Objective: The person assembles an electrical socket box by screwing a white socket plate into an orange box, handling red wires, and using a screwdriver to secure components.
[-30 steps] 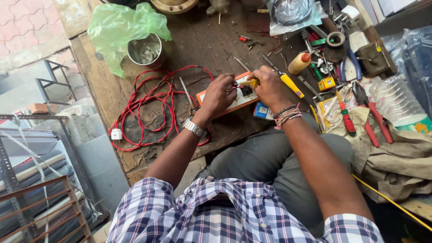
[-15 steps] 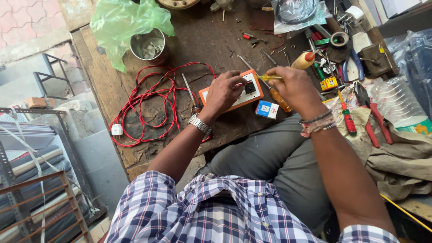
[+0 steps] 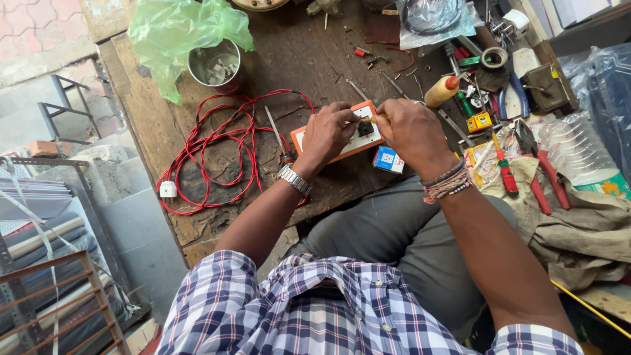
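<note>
Right in the middle of the frame, on the brown wooden table (image 3: 289,59), lies an orange and white switch board (image 3: 338,141). Left of it sprawls a red wire (image 3: 217,154). Both hands meet on the board: the left hand (image 3: 328,133) presses its top, and the right hand (image 3: 411,131) pinches a thin yellow tool (image 3: 376,119).

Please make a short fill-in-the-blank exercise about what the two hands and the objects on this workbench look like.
1. Both hands work on a switch box with an ______ frame.
2. The left hand has a metal ______ on its wrist.
3. The coiled wire left of the box is ______ in colour.
4. A green plastic bag lies over a metal ______.

Missing words: orange; watch; red; cup
</note>
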